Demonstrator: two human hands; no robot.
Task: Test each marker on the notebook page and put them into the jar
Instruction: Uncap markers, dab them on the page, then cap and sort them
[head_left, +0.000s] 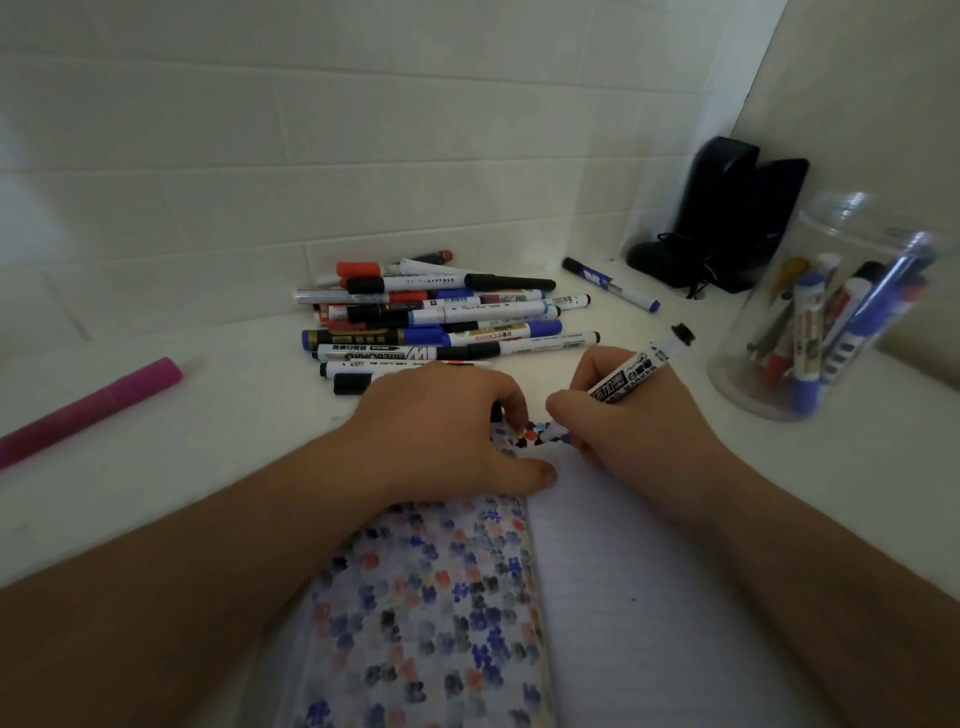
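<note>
The right hand (618, 415) is gripping a marker (626, 382), fingers curled round the barrel, its tip down-left of them on the page (623, 571), its capped rear end slanting up-right toward the jar (831, 312). The jar is standing up-right of these fingers (nearer this hand). The left hand (441, 431) is pressing the page just beside the tip; its curled fingers seem to be pinching something dark, probably the cap.

The scene is dim and evenly lit, with a grey-green cast over the white tiled wall (260, 156). Shadows are soft, deepest on the forearms at the bottom corners. Wide-angle distortion bends the tile lines. The pink marker (93, 410) and clear jar (831, 312) near the edges look smeared and out of focus.
</note>
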